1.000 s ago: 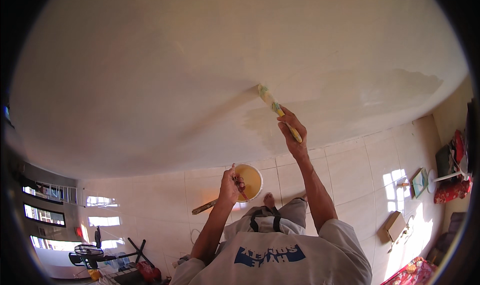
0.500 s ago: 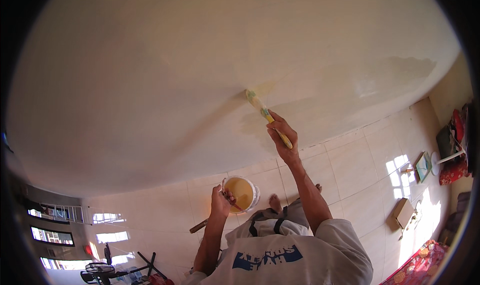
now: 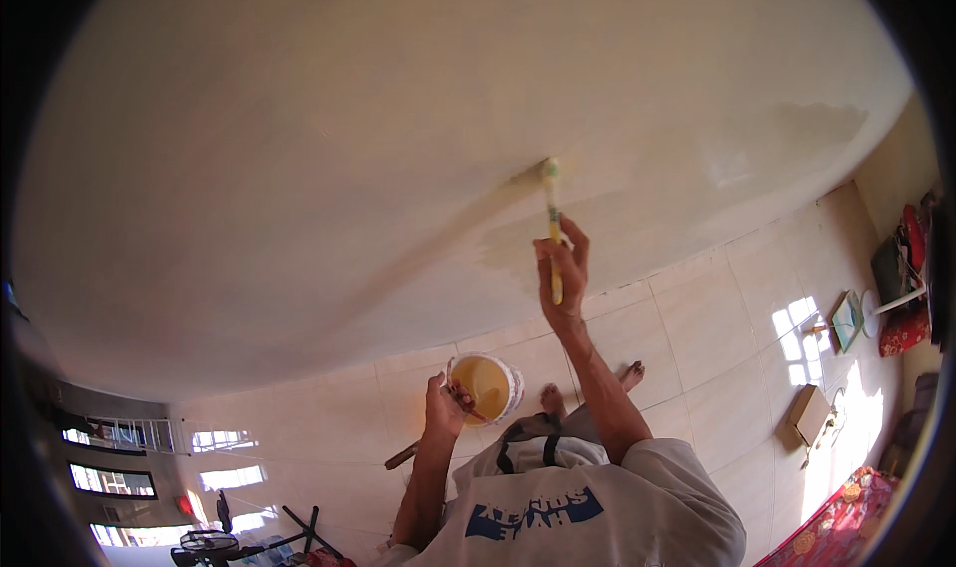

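Paintbrush [image 3: 552,194], one, pale and green-smeared toward the head, handle yellow. Location: in front of the person, against a broad pale wall [image 3: 299,169]. Orientation: long axis nearly upright in the view, in line away from the body; bristle end pointing up and away, leaning very slightly left, handle butt pointing back toward the person. The bristle end appears to touch the wall, where it meets the tip of a long shadow slanting down to the left.

Right hand [image 3: 564,273]: closed about the brush handle, fingers and thumb pinching it, butt showing below the grip.

Left hand [image 3: 445,408]: fingers curled over the near-left rim of a white bucket [image 3: 515,393], thumb raised outside; the bucket is held, its mouth facing up, yellowish liquid [image 3: 485,383] within.

Stick [image 3: 401,455], brown, one end protruding left of the left forearm; cannot tell whether the hand holds it.

Wall marks: darker patch [image 3: 817,134] at right, uneven edge.

Below: pale tiled floor [image 3: 697,338], two bare feet right of the bucket; farther right, a brown box [image 3: 812,413] and red patterned cloth [image 3: 846,517].
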{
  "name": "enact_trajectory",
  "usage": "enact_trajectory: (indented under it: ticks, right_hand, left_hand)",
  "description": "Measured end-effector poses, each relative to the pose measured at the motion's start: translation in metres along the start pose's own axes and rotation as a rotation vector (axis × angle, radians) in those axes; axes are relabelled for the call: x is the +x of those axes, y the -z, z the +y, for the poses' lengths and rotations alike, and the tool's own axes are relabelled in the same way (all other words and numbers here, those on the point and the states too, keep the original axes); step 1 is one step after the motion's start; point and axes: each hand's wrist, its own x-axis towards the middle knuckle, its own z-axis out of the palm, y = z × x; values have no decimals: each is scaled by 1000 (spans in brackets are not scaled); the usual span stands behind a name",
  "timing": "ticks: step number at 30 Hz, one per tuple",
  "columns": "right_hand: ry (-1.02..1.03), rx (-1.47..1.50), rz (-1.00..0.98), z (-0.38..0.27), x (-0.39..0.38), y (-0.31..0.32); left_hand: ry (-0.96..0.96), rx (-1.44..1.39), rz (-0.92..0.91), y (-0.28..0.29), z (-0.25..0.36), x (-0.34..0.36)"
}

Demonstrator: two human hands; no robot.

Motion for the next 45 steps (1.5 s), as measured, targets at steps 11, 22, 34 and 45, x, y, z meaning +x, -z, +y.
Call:
enact_trajectory:
  ticks: [11, 22, 34, 45]
  right_hand:
    - [-123, 203, -110, 7, 35, 52]
    - [-130, 100, 204, 32, 74, 124]
    - [-115, 214, -119, -4, -7, 30]
    - [-290, 225, 32, 54, 24, 111]
  left_hand:
    - [33, -9, 15, 13, -1, 4]
    - [8, 51, 30, 3, -1, -3]
    - [9, -7, 2, 3, -11, 2]
    - [26, 10, 73, 15, -18, 2]
